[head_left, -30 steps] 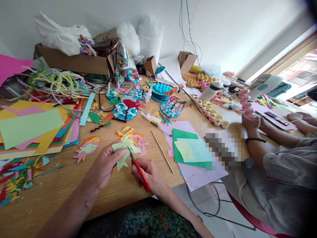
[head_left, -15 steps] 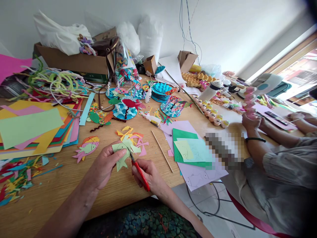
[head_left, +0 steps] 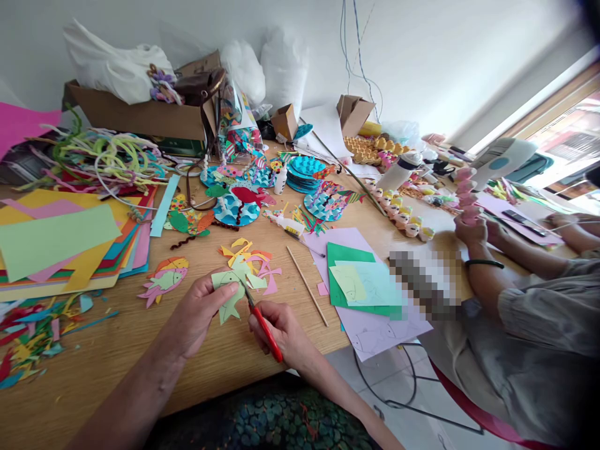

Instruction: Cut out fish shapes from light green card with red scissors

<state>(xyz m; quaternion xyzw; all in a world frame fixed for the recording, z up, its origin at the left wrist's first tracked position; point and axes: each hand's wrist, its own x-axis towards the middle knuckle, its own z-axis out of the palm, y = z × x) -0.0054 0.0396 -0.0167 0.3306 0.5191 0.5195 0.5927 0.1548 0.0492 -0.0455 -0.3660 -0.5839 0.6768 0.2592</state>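
My left hand (head_left: pixel 206 300) pinches a light green paper (head_left: pixel 230 307) with a pencilled fish outline, thumb on top. Closed around the red handles of the scissors (head_left: pixel 266 331) is my right hand (head_left: pixel 281 331). The blades meet the right side of the green paper, and whether they are apart there I cannot tell. Just beyond lie yellow, orange and pink paper scraps (head_left: pixel 268 280). Left of my left hand rest cut paper fish (head_left: pixel 166 279) in pink, green and orange, overlapping each other.
Coloured paper sheets (head_left: pixel 56 234) and small clippings (head_left: pixel 37 340) lie at the left. A wooden stick (head_left: pixel 307 285) and lilac paper (head_left: pixel 379 340) are on the right. Decorated blue discs (head_left: pixel 237 209) stand farther back. A co-worker's hands (head_left: pixel 473 231) hold a pink stacked piece at the right.
The scissors and my right hand have shifted very slightly at the green paper. My left hand stays almost in place. The co-worker's hands moved a little left.
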